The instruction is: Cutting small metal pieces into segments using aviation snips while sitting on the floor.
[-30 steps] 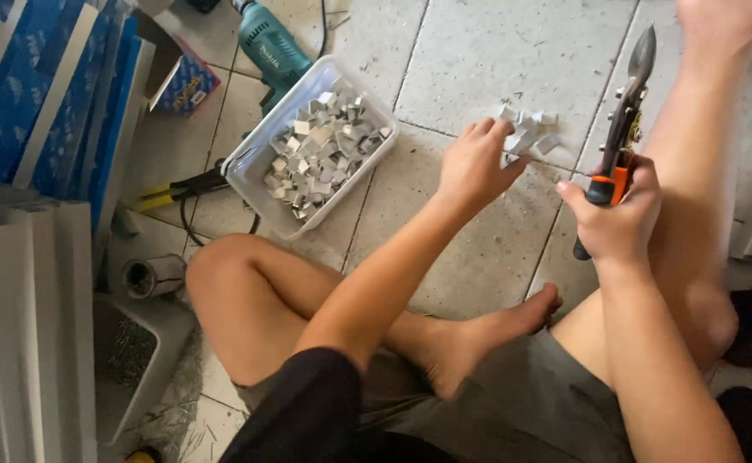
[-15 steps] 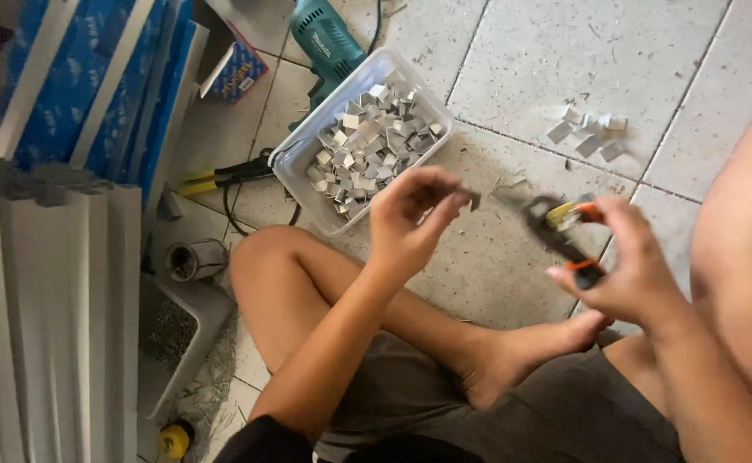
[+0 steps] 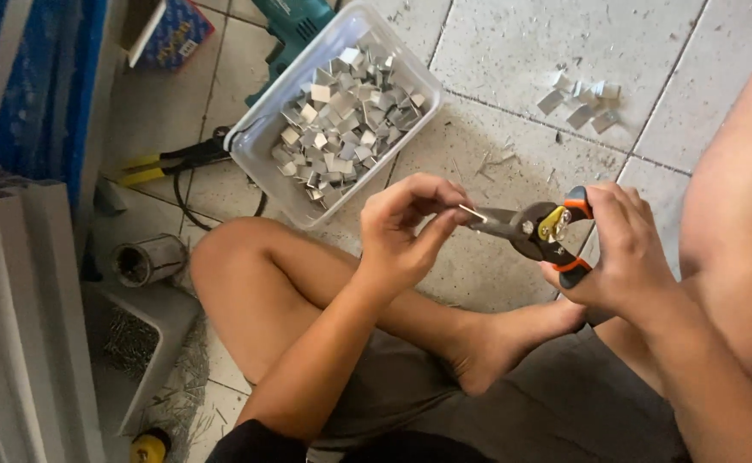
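I sit cross-legged on a tiled floor. My right hand (image 3: 629,253) grips a pair of metal snips (image 3: 534,230) with orange and black handles, blades pointing left. My left hand (image 3: 410,227) pinches a small metal piece (image 3: 470,212) at the tips of the blades. Just beyond my left hand stands a clear plastic tub (image 3: 256,163) filled with several small cut metal pieces (image 3: 341,111). A few loose metal pieces (image 3: 582,99) lie on the tiles at the upper right.
A teal power drill (image 3: 294,21) lies behind the tub. Yellow-handled pliers (image 3: 166,163) and a black cord rest to the tub's left. A tape roll (image 3: 148,259) and white profiles (image 3: 24,326) stand at the left, over blue sheeting (image 3: 33,77). A small box (image 3: 174,34) lies at the top.
My left hand left the loose pieces at the upper right and came in front of me. The snips tipped from upright to level, and the metal piece now meets the blades.
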